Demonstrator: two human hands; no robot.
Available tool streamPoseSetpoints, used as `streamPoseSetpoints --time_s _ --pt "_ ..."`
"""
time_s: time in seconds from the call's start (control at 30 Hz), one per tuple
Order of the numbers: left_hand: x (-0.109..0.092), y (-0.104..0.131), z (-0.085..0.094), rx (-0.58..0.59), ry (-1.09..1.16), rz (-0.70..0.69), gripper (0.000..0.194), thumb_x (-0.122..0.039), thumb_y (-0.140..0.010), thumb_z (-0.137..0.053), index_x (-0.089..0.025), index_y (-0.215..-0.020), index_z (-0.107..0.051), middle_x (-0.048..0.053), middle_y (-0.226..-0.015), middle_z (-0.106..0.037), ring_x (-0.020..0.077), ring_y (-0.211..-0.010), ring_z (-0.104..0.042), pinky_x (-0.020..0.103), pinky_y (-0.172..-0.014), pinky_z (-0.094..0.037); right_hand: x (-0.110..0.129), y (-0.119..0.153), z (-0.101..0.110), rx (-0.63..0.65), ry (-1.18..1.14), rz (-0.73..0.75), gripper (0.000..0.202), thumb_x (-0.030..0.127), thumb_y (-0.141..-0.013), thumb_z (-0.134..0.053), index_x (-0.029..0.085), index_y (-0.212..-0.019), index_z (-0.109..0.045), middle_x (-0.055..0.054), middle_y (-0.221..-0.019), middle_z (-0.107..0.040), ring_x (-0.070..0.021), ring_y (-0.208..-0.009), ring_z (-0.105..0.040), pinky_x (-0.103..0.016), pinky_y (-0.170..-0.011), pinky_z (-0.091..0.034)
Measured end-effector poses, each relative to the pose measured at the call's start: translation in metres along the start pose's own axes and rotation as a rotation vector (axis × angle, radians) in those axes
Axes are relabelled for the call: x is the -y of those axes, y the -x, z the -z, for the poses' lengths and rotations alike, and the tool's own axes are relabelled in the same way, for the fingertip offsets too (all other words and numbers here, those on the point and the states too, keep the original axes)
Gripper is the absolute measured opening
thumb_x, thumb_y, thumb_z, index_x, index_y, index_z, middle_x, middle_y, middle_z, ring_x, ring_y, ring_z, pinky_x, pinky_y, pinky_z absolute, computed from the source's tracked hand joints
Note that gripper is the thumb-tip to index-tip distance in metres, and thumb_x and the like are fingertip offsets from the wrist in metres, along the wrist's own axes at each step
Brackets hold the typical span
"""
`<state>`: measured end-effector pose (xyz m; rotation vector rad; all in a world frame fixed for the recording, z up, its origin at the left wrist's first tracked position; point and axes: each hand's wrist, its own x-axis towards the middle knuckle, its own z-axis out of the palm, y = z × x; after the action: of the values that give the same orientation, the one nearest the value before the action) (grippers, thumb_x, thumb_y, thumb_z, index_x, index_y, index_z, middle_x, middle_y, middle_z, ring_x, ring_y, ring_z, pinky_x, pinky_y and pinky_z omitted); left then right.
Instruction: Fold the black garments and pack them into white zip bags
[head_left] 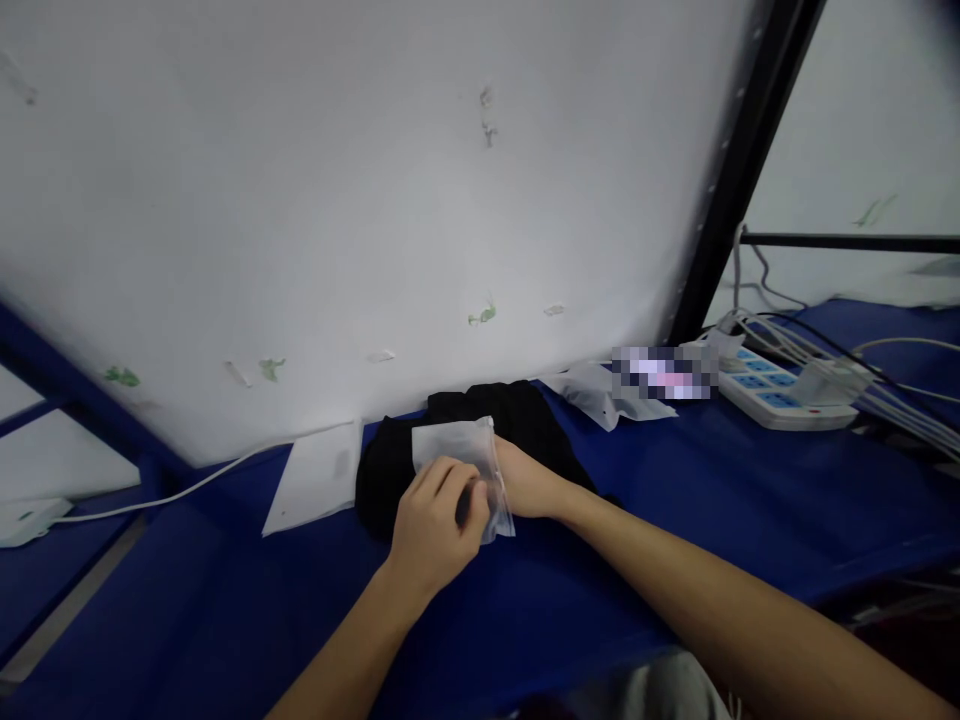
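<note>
A small frosted plastic zip bag [454, 441] is between my two hands, above the blue surface. My left hand [435, 515] has its fingers curled over the front of the bag, with thumb and fingertips closed on it. Along the bag's right edge runs its zip strip. My right hand [525, 482] reaches in from the right at that edge; its fingers are hidden by the bag, and I cannot tell whether they are inside or behind it. Just behind both hands lies a bunched black cloth [517, 410] against the white wall.
White paper sheets [319, 475] lie left of the cloth on the blue tabletop [225, 590]. A clear plastic bag [600, 395] and a blurred-out phone-like item [664, 373] lie right. Beyond are a power strip [780, 395] with many cables and a black post [739, 160].
</note>
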<state>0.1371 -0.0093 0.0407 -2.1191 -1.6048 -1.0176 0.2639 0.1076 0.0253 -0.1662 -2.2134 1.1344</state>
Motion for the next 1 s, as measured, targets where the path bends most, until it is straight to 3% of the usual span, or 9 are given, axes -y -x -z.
streamPoseSetpoints --time_s 0.17,0.33,0.53,0.67,0.73,0.83,1.0 --pt "0.014 0.002 -0.001 0.122 -0.137 0.077 0.031 -0.024 -0.089 -0.054 -0.022 -0.119 -0.06 0.01 -0.119 -0.062 0.0282 -0.109 -0.057 0.045 -0.087 -0.048 -0.007 0.005 0.031 0.088 -0.082 -0.278 0.022 0.032 -0.084 -0.06 0.018 -0.092 -0.074 -0.003 -0.091 -0.074 -0.0236 -0.087 -0.067 -0.037 -0.084 -0.052" --pt "0.016 0.006 -0.001 0.268 -0.174 0.091 0.041 -0.036 -0.088 -0.058 -0.026 -0.128 -0.058 0.01 -0.133 -0.056 0.0324 -0.124 -0.05 0.052 -0.098 -0.042 -0.025 0.005 0.053 -0.108 -0.072 -0.502 0.023 0.026 -0.081 -0.058 0.015 -0.093 -0.074 -0.006 -0.082 -0.074 -0.0188 -0.072 -0.066 -0.031 -0.068 -0.053" --pt "0.013 0.005 0.006 0.369 -0.196 0.153 0.051 -0.045 -0.09 -0.054 -0.031 -0.139 -0.049 0.008 -0.139 -0.051 0.0311 -0.128 -0.045 0.052 -0.1 -0.04 -0.021 0.007 0.042 0.161 0.015 -0.343 0.021 0.031 -0.081 -0.064 0.017 -0.09 -0.077 -0.001 -0.081 -0.073 -0.0172 -0.074 -0.062 -0.026 -0.069 -0.047" --pt "0.012 0.0 0.007 0.437 -0.216 0.155 0.049 -0.049 -0.093 -0.048 -0.036 -0.14 -0.049 0.008 -0.132 -0.055 0.0306 -0.125 -0.047 0.054 -0.1 -0.037 -0.015 0.007 0.038 0.275 0.072 -0.302 0.017 0.025 -0.079 -0.064 0.019 -0.087 -0.078 0.001 -0.079 -0.073 -0.0171 -0.075 -0.062 -0.025 -0.07 -0.046" --pt "0.01 -0.003 0.007 0.467 -0.245 0.135 0.043 -0.051 -0.094 -0.046 -0.036 -0.133 -0.057 0.009 -0.129 -0.057 0.0307 -0.123 -0.048 0.055 -0.101 -0.035 -0.018 0.006 0.044 0.196 0.129 -0.366 0.018 0.02 -0.077 -0.06 0.019 -0.083 -0.077 0.001 -0.079 -0.074 -0.0169 -0.075 -0.064 -0.024 -0.071 -0.046" --pt "0.005 -0.008 0.008 0.504 -0.291 0.096 0.04 -0.051 -0.093 -0.047 -0.033 -0.126 -0.063 0.01 -0.129 -0.057 0.0319 -0.123 -0.047 0.057 -0.102 -0.031 -0.028 0.004 0.052 -0.044 0.229 -0.472 0.024 0.017 -0.078 -0.054 0.016 -0.088 -0.076 -0.003 -0.085 -0.075 -0.0181 -0.078 -0.066 -0.025 -0.071 -0.047" --pt "0.005 -0.029 0.014 0.606 -0.262 0.086 0.04 -0.054 -0.093 -0.046 -0.034 -0.121 -0.065 0.01 -0.123 -0.06 0.033 -0.117 -0.051 0.055 -0.097 -0.035 -0.047 -0.003 0.046 -0.255 0.294 -0.527 0.03 0.027 -0.083 -0.059 0.012 -0.104 -0.073 -0.013 -0.101 -0.074 -0.0235 -0.091 -0.068 -0.03 -0.081 -0.047"
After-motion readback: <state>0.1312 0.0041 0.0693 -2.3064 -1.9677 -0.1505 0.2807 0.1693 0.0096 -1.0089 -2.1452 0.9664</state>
